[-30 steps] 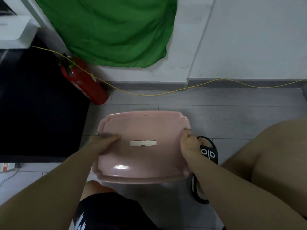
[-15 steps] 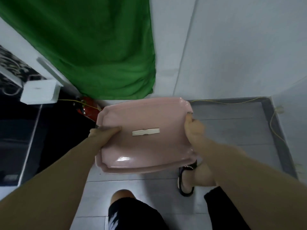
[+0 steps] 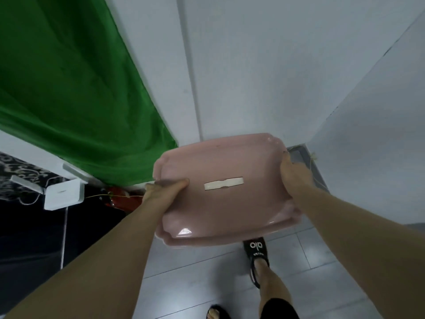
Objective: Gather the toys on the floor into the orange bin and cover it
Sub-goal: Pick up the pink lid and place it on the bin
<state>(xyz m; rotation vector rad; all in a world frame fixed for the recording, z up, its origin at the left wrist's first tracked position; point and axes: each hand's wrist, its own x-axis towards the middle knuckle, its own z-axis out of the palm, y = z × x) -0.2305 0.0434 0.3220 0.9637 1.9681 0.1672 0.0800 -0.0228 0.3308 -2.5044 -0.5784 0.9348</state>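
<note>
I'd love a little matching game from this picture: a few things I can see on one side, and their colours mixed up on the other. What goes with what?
Things:
1. lid held between the left hand and the right hand
2. cloth hanging on the wall
3. sandal on the foot
4. box at the left

Colours:
a. white
b. black
c. pink
d. green

Pairs: 1-c, 2-d, 3-b, 4-a

Both arms reach forward; left hand [image 3: 164,188] and right hand [image 3: 293,171] clamped, thumbs on top
</note>
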